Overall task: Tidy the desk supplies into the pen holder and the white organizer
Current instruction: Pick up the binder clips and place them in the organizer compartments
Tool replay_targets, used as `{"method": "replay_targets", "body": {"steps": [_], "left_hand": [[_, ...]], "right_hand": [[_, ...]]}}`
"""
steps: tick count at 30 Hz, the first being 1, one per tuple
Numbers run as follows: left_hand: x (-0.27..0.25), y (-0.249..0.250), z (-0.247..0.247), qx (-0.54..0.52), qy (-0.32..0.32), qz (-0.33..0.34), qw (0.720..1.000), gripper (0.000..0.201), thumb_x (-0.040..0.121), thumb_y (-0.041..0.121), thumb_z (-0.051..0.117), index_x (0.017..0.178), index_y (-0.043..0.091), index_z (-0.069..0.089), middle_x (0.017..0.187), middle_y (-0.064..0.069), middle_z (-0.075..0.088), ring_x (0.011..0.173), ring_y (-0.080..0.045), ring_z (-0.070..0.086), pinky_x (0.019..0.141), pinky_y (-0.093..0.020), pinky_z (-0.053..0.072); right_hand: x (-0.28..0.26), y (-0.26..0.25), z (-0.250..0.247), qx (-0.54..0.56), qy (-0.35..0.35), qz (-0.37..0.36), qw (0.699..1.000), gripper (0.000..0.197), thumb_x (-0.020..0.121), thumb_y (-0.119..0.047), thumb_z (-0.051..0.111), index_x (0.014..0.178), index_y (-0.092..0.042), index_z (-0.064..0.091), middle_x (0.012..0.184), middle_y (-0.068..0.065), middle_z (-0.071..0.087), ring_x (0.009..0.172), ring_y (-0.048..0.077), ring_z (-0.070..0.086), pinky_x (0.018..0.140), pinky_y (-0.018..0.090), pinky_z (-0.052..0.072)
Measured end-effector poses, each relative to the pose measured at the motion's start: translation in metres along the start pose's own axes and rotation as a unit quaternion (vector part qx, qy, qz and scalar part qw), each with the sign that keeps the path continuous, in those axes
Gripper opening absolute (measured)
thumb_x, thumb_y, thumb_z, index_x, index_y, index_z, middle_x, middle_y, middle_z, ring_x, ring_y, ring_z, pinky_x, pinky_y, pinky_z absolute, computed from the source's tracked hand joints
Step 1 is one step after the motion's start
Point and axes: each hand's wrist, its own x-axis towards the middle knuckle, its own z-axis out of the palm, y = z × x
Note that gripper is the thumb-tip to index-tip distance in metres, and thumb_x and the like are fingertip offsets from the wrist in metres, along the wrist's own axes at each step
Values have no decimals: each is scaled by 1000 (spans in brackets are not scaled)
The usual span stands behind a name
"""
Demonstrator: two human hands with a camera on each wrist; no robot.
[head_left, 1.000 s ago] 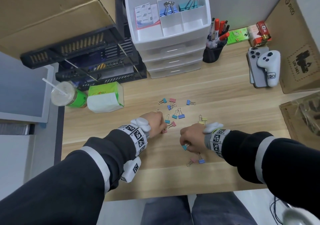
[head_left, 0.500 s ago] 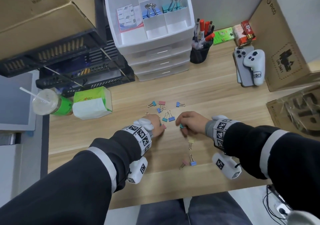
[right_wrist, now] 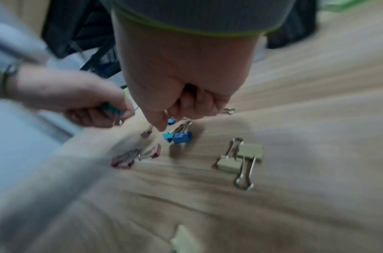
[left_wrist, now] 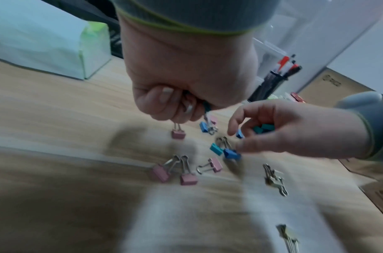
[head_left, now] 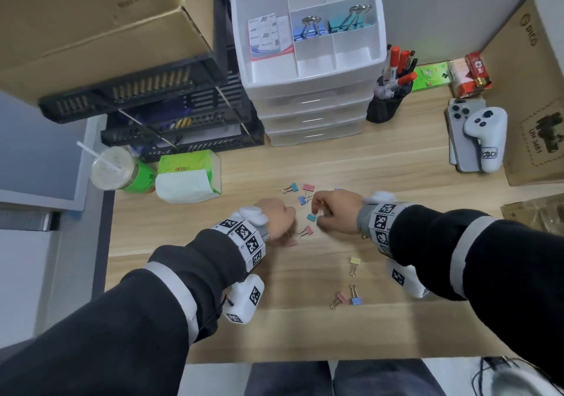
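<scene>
Teal binder clip [left_wrist: 216, 149] flat on desk, handles pointing away

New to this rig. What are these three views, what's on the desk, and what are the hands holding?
No robot here: a person wearing three cameras. One sits on the head, looking down at the desk; one on each wrist looks along the hand at its fingers.

Small binder clips in pink, blue, teal and yellow lie scattered on the wood. Behind them stand the white organizer, with larger clips in its top tray, and a pen holder.

The left hand pinches clips by their wire handles. The right hand cups several teal and blue clips and reaches toward more.
</scene>
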Motion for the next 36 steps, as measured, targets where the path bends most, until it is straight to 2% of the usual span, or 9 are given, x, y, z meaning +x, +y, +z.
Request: {"method": "replay_targets", "body": {"steps": [6, 12, 17, 19, 21, 24, 27, 32, 36], "left_hand": [[6, -30, -7, -45, 22, 54, 997, 39, 94, 44, 50, 89, 14, 76, 87, -6, 74, 81, -27, 65, 74, -37, 53], [13, -36, -11, -74, 42, 53, 995, 29, 99, 30, 56, 96, 3, 67, 95, -10, 69, 83, -26, 59, 66, -33, 37], [23, -21, -25, -11, 15, 25, 1000, 23, 102, 5, 42, 111, 1, 64, 111, -15, 68, 94, -29, 61, 78, -34, 44], [29, -14, -31, 9, 8, 23, 1000, 29, 99, 0, 42, 114, 3, 66, 114, -14, 68, 96, -28, 62, 83, -32, 47], [35, -8, -39, 39, 9, 25, 999, 28, 99, 3, 43, 115, 3, 66, 115, -14, 68, 102, -30, 64, 81, -32, 47], [45, 0, -50, 73, 28, 26, 997, 30, 104, 18, 42, 113, 2, 66, 112, -16, 68, 104, -33, 65, 77, -32, 46], [49, 8, -54, 114, 41, 37, 992, 39, 103, 28, 36, 101, 7, 69, 100, -12, 68, 85, -29, 64, 71, -33, 50], [64, 16, -51, 182, 27, 76, 980, 49, 93, 52, 42, 75, 14, 66, 71, -4, 63, 64, -25, 60, 54, -26, 39], [70, 24, -46, 228, 9, 100, 968, 39, 84, 53, 56, 87, 17, 70, 73, -1, 64, 64, -25, 60, 55, -26, 40]], "right_hand": [[23, -4, 8, -202, -18, -71, 977, 31, 89, -27, 52, 117, -36, 63, 107, -6, 71, 93, 24, 67, 71, 27, 46], [31, -5, 7, -222, -53, -86, 970, 19, 73, -44, 52, 85, -29, 51, 74, -9, 62, 68, 19, 62, 66, 32, 55], [30, -7, -1, 13, -20, -25, 999, 36, 78, -47, 44, 83, -14, 56, 69, -14, 53, 69, 23, 57, 66, 34, 46], [29, -4, -8, 189, -37, 16, 981, 38, 83, -43, 43, 77, -8, 56, 67, -16, 51, 63, 21, 55, 67, 33, 48], [30, -3, -16, 325, -40, 44, 944, 29, 78, -31, 44, 65, -6, 50, 57, 3, 52, 57, 24, 50, 54, 25, 44], [29, -1, -32, 363, -34, 95, 926, 18, 74, -6, 42, 58, -8, 50, 47, 6, 50, 54, 25, 48, 40, 17, 31], [25, 3, -42, 419, -51, 124, 898, 12, 63, -15, 47, 58, -10, 57, 48, 6, 55, 40, 21, 39, 44, 21, 24], [26, 24, -42, 468, -45, 191, 862, 38, 98, -27, 46, 67, -10, 60, 60, 9, 56, 40, 18, 36, 38, 17, 26], [27, 38, -44, 452, -27, 225, 863, 34, 101, -27, 43, 76, -11, 61, 56, 3, 57, 39, 16, 37, 41, 18, 27]]}}
